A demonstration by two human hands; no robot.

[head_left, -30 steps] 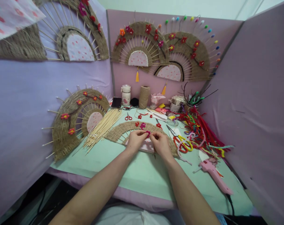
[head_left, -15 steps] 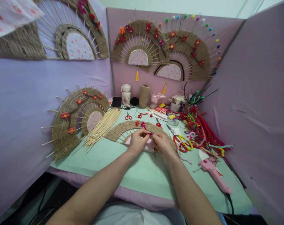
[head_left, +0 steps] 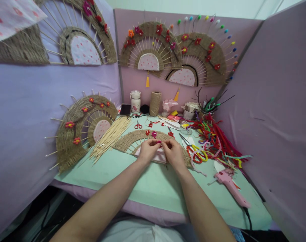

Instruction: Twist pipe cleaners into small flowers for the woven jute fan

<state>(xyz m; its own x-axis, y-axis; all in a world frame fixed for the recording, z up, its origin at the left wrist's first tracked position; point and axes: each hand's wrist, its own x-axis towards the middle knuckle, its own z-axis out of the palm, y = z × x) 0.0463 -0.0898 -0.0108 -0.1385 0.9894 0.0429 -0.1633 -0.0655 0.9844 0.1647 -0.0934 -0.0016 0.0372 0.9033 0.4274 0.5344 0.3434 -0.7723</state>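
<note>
My left hand (head_left: 148, 150) and my right hand (head_left: 173, 152) are close together above a twine-wrapped fan (head_left: 129, 140) lying on the table. Both pinch a small magenta piece of fuzzy pipe cleaner (head_left: 158, 142) between thumbs and fingertips. Its exact shape is mostly covered by the fingers. Beyond my fingertips, a magenta flower (head_left: 154, 134) and a red flower (head_left: 147, 133) rest at the fan's upper band, with another red flower (head_left: 170, 134) to their right. Below my hands, part of the fan's pink-dotted centre (head_left: 159, 157) shows.
Thin bamboo sticks (head_left: 111, 136) lie to the left, near small red scissors (head_left: 138, 125). On the right are yellow-handled scissors (head_left: 200, 153), a heap of pipe cleaners (head_left: 213, 134) and a corded pink glue gun (head_left: 232, 191). A twine spool (head_left: 155, 104) stands at the back.
My right hand's fingers have straightened and regripped the magenta piece, which has shifted slightly left and up. My left hand stays nearly in place.
</note>
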